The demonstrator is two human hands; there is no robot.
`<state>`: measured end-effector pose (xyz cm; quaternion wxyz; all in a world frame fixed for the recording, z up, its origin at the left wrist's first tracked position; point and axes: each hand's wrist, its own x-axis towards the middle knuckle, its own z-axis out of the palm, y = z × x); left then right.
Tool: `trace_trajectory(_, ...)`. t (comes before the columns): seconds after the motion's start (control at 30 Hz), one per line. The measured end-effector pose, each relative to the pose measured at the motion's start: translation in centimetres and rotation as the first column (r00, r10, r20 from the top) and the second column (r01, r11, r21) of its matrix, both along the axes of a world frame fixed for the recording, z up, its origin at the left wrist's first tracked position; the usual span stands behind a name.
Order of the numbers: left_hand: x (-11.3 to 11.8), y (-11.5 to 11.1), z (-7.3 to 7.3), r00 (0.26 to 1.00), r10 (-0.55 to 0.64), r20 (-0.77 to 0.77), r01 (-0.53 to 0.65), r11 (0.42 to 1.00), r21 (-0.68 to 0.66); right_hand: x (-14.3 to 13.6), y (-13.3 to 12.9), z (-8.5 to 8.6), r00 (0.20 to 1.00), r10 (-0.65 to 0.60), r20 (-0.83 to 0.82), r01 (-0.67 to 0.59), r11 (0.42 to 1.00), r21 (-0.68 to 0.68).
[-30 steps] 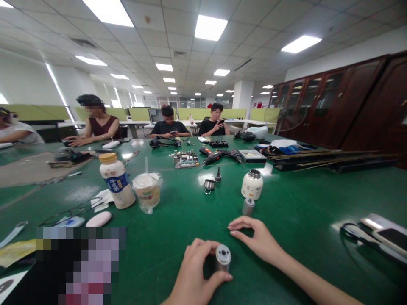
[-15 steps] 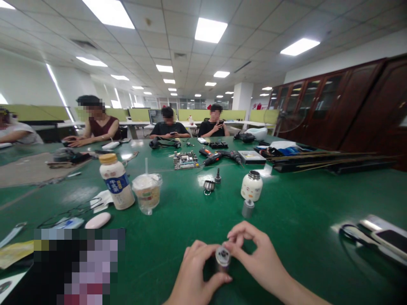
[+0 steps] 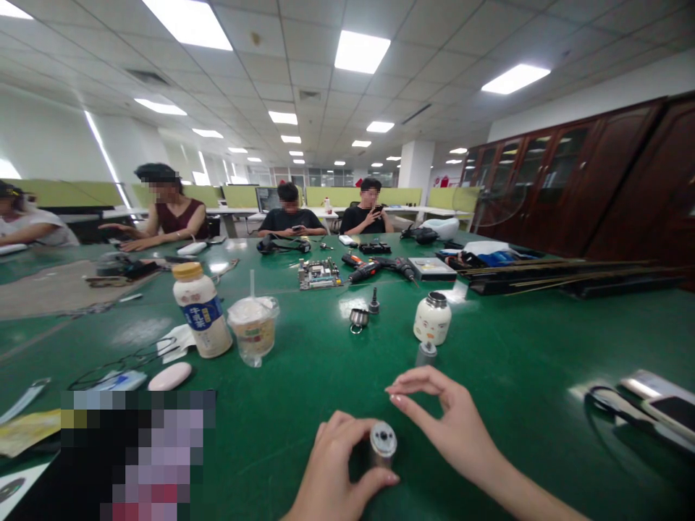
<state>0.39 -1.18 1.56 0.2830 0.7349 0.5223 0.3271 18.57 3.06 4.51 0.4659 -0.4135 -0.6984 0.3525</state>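
My left hand (image 3: 344,463) wraps thumb and fingers around a small silver metal cylinder (image 3: 383,443), which stands upright on the green table (image 3: 260,441). Its round top face has a dark hole in the middle and smaller ones around it. Above and to the right of the cylinder, apart from it, my right hand (image 3: 442,405) holds thumb and forefinger in a pinch; anything between the tips is too small to make out. Just beyond that hand is a second grey metal cylinder (image 3: 426,353), partly hidden by it.
A cream flask (image 3: 433,320) stands behind the second cylinder. Further off are a steel cap (image 3: 358,318), a circuit board (image 3: 319,275) and power drills (image 3: 365,270). A milk bottle (image 3: 202,311) and lidded cup (image 3: 253,333) stand left. Several people sit across the table.
My right hand has lifted off the cylinder's top and moved up and right, uncovering the top face. My left hand keeps its hold. The view has shifted slightly.
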Motion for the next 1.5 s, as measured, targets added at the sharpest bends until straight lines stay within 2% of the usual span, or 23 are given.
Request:
trace_trajectory(0.07,0.1,0.0,0.2,1.000,0.010,0.001,-0.010,1.000,-0.009,1.0,1.4,-0.5,0.999,-0.037,0.034,0.037,0.999,0.005)
trace_trajectory(0.2,0.1,0.0,0.4,1.000,0.018,0.005,-0.018,1.000,-0.024,2.4,3.2,-2.7,0.981,0.053,0.185,-0.049,0.998,-0.026)
trace_trajectory(0.3,0.1,0.0,0.4,1.000,0.021,0.001,-0.021,0.999,-0.033,2.6,3.5,-3.7,0.977,0.071,0.200,-0.067,0.997,-0.030)
trace_trajectory(0.4,0.1,0.1,0.3,1.000,0.022,-0.009,-0.022,0.999,-0.037,2.1,3.2,-3.1,0.992,0.056,0.109,-0.048,0.996,-0.077)
trace_trajectory(0.53,0.0,0.1,0.2,1.000,0.004,-0.015,-0.005,1.000,-0.029,0.7,1.3,-0.8,0.995,0.090,-0.037,-0.093,0.990,-0.110)
trace_trajectory(0.67,-0.1,0.1,-0.1,1.000,-0.008,-0.007,0.008,1.000,0.005,-0.5,-0.9,0.4,0.985,0.173,0.025,-0.170,0.983,-0.069)
trace_trajectory(1.0,0.0,0.1,-0.4,1.000,-0.010,-0.017,0.011,0.999,0.031,-1.0,-1.5,-0.1,0.983,0.140,0.120,-0.137,0.990,-0.034)
trace_trajectory(1.13,-0.1,-0.1,-0.4,1.000,-0.011,-0.005,0.011,1.000,0.026,-0.7,-1.3,-0.3,0.997,0.003,0.081,-0.006,1.000,0.029)
trace_trajectory(1.2,-0.1,-0.1,-0.4,1.000,-0.006,-0.003,0.006,1.000,0.024,-0.4,-1.3,-0.2,0.999,-0.024,0.034,0.022,0.999,0.044)
trace_trajectory(1.27,-0.1,-0.1,-0.4,1.000,-0.001,-0.001,0.001,1.000,0.025,-0.2,-1.3,-0.1,0.999,0.021,0.044,-0.024,0.998,0.053)
trace_trajectory(1.4,-0.1,0.1,-0.5,1.000,-0.003,-0.001,0.003,1.000,0.027,0.0,-1.4,-0.1,0.966,0.144,0.216,-0.165,0.983,0.084)
trace_trajectory(1.5,0.0,0.1,-0.5,1.000,0.002,-0.006,-0.002,1.000,0.025,0.0,-1.4,-0.4,0.934,0.141,0.329,-0.183,0.978,0.100)
